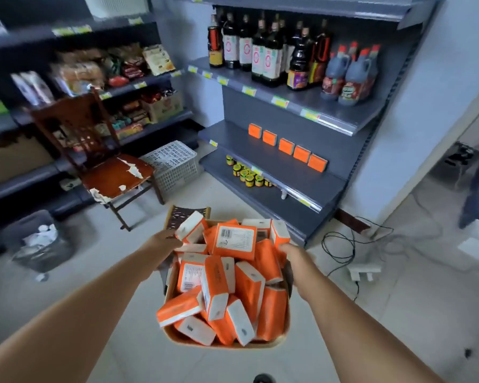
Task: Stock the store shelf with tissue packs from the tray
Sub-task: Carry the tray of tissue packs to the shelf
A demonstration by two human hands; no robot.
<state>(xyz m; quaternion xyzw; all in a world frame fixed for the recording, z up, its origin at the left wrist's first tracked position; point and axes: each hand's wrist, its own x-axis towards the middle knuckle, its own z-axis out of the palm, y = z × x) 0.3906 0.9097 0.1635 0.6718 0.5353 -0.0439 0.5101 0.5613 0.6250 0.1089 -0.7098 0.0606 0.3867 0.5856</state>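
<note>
Gripping tray rim, fingers of left hand and right hand curled; tissue packs show barcode labels, print unreadable.

Orange-and-white tissue packs filled a tan tray; at one o'clock, five orange packs lined the grey shelf.

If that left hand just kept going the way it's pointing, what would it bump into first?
Most likely the tilted tissue pack at the far left corner of the tray, just ahead of the left hand, which grips the tray's rim. Depth is unclear, so they may already touch.
</note>
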